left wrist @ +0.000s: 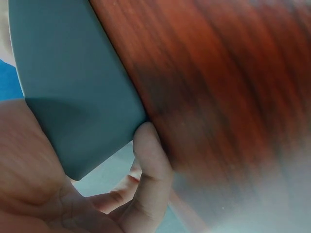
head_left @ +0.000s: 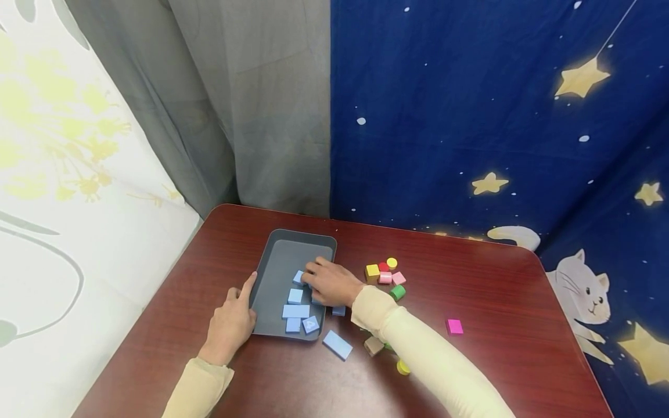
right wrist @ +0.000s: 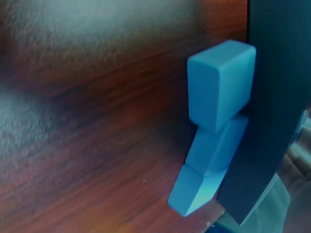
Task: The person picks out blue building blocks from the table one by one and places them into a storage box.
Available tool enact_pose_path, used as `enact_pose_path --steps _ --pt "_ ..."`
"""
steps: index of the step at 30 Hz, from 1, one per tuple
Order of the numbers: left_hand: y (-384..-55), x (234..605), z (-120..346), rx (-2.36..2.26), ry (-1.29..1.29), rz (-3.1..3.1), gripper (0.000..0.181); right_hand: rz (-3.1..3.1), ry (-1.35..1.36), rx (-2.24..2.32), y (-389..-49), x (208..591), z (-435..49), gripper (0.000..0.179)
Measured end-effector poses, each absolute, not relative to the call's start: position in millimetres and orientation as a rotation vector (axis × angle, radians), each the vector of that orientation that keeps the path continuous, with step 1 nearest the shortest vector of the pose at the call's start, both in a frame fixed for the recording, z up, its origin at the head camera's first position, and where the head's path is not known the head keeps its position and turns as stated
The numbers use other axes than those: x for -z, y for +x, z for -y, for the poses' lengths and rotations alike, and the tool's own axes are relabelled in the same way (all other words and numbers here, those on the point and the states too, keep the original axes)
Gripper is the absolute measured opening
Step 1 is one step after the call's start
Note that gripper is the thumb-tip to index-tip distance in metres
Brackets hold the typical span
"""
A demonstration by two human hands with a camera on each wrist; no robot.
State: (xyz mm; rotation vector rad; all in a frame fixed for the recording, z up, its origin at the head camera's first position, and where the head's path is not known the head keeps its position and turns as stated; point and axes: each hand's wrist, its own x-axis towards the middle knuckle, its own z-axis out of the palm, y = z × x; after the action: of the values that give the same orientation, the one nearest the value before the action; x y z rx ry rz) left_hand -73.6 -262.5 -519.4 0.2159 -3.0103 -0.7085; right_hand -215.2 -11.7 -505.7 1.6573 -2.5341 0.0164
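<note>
Starry blue curtain (head_left: 428,128) fills the upper right of the frame, beyond a glossy red-brown table (head_left: 282,383). Near the centre, my right hand (head_left: 331,284) bends its fingers down to a light-blue block (head_left: 298,277) inside the grey tray (head_left: 274,267); whether they pinch it, I cannot tell. My left hand (head_left: 230,322) grips the tray's left edge. Other blue blocks (head_left: 295,312) lie in the tray's lower half. Right of centre I see a yellow cube (head_left: 372,273), a green cylinder (head_left: 398,292) and, farther out, a magenta block (head_left: 455,327).
</note>
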Motion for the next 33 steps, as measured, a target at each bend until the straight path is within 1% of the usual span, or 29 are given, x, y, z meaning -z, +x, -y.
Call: enact_pose_path --steps 6,14,22,33 --pt "-73.6 519.2 262.3 0.707 0.217 3.015 0.087 2.515 1.654 0.046 -210.6 507.5 18.5 0.026" --pt "-73.8 519.2 263.0 0.703 0.216 3.011 0.086 2.541 1.691 0.101 -204.9 503.7 28.2 0.030" --pt "-74.6 519.8 263.1 0.708 0.237 3.022 0.087 2.470 1.739 0.105 -203.3 506.3 35.1 0.025" --pt "-74.6 517.7 262.6 0.714 0.224 3.024 0.087 2.466 1.742 0.137 -200.5 509.3 40.4 0.024"
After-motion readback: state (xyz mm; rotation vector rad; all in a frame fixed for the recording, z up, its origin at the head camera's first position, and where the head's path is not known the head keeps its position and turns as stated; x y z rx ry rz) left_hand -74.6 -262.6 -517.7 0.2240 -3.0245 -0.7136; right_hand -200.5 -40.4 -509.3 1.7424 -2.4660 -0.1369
